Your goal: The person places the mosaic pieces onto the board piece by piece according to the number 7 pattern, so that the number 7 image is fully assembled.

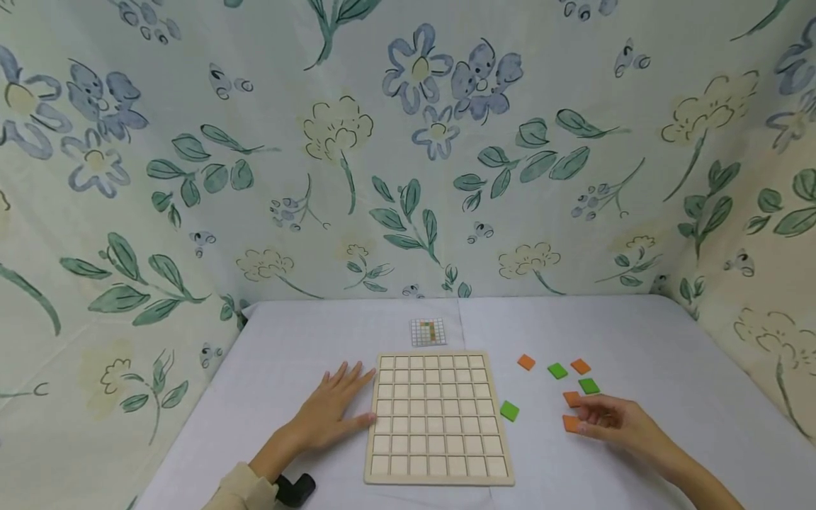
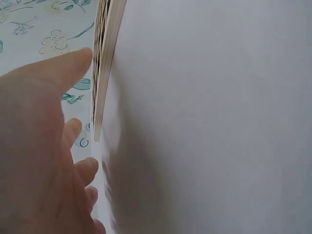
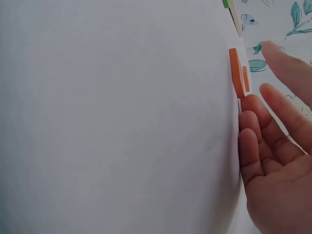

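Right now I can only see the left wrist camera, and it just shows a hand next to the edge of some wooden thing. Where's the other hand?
Observer: The right hand is off to the right of the wooden board, with its fingertips at two orange tiles.

Operator: Ooh! Are all the tiles orange?

Observer: No, I count four orange ones, plus three green tiles.

Operator: Is there anything past the far side of the board?

Observer: Yes, a small card printed with a grid that has a few coloured squares in it.
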Demonstrator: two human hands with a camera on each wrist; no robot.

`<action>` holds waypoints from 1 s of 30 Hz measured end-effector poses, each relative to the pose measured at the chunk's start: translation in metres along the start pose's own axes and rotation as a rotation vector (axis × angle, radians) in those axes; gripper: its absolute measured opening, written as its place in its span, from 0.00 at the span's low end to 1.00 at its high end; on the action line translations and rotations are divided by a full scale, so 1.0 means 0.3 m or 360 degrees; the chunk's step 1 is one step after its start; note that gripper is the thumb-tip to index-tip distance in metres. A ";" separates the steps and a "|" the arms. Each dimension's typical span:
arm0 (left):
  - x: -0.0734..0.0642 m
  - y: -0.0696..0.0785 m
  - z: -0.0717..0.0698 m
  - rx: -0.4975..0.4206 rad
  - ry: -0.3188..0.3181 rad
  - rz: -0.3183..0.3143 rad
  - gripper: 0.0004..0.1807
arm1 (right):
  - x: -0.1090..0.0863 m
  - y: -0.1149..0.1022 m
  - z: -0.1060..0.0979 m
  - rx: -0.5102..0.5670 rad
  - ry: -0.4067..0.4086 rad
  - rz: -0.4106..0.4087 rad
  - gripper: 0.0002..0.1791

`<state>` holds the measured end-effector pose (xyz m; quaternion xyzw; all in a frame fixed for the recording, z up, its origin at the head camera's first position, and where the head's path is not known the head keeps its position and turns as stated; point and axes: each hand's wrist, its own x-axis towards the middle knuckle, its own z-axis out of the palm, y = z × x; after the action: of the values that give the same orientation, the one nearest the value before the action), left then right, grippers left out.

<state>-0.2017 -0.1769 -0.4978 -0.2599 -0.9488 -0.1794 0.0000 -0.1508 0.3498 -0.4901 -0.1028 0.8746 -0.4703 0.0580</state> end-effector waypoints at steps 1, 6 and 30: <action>-0.001 0.002 0.002 -0.0010 -0.0004 -0.0002 0.43 | 0.000 0.003 0.001 -0.0008 -0.0004 -0.0016 0.23; -0.002 0.005 0.011 -0.0022 -0.0029 -0.0022 0.42 | 0.004 0.018 0.004 -0.0080 0.0010 -0.0088 0.22; 0.003 -0.010 0.044 0.0027 -0.0068 -0.0028 0.41 | 0.009 0.058 0.029 -0.0261 0.0133 -0.0483 0.12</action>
<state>-0.2028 -0.1743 -0.5109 -0.2553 -0.9523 -0.1657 -0.0196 -0.1538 0.3515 -0.5093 -0.2184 0.8860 -0.4047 -0.0586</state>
